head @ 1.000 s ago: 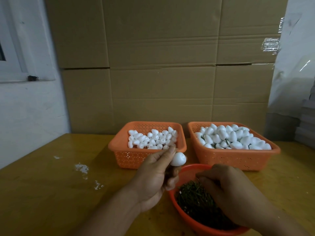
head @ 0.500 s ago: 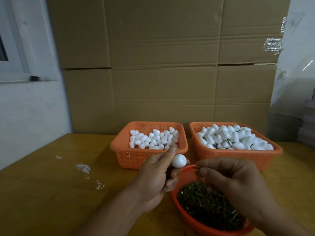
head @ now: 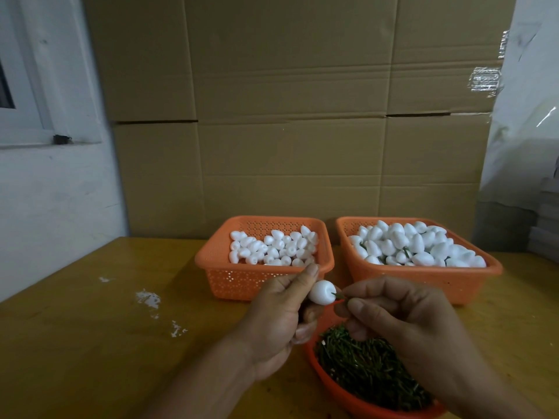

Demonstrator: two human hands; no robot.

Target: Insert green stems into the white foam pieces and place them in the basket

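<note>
Currently one white foam piece (head: 322,292), pinched in the left hand (head: 279,316), is meeting a green stem (head: 338,295) pinched by the right hand's (head: 402,322) fingers (head: 357,303); insertion looks just begun. Right basket (head: 423,272) holds many pieces, some showing stems; left basket (head: 242,276) is roughly half full, so much appears left. Stem bowl (head: 329,388) sits on the bench (head: 90,343).

Two hands are in view, the left hand (head: 272,322) and the right hand (head: 417,328). Two orange baskets stand toward the far edge of the worktop (head: 90,343): the left basket (head: 242,282) and the right basket (head: 423,276). One red bowl (head: 348,397) sits at the near edge. One white foam piece (head: 321,292) is held up, with one green stem (head: 338,295) at its end. The loose foam pieces in both baskets and the stems in the bowl are too many to count.
</note>
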